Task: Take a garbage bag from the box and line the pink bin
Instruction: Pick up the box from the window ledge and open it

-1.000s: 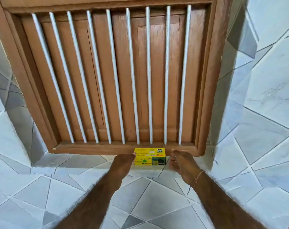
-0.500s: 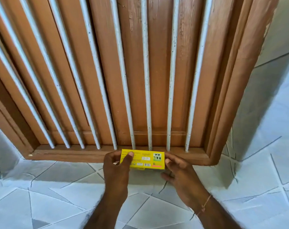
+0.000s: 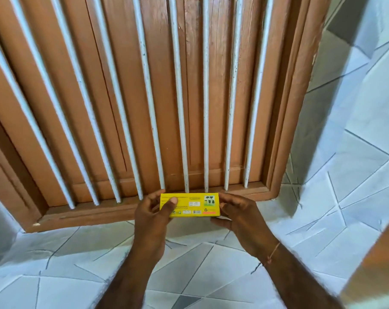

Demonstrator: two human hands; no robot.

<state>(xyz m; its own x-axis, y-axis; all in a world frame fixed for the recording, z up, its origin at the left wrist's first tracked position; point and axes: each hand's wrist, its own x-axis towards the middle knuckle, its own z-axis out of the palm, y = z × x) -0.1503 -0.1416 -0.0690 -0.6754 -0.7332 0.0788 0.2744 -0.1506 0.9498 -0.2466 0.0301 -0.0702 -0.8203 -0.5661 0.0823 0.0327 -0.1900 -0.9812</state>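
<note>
- Yellow box (image 3: 190, 205) lies lengthwise left to right, printed face toward the camera.
- Left hand (image 3: 152, 214) grips its left end, thumb on the face.
- Right hand (image 3: 240, 216) clasps its right end.

The box (image 3: 190, 205) looks like printed yellow card, smooth with a slight sheen. Behind it, the shutter (image 3: 126, 85) is brown painted wood, grainy and chipped in places. Its bars (image 3: 205, 97) look like white-painted metal, speckled with wear. The tiles (image 3: 356, 175) are pale, smooth and faintly glossy.
</note>
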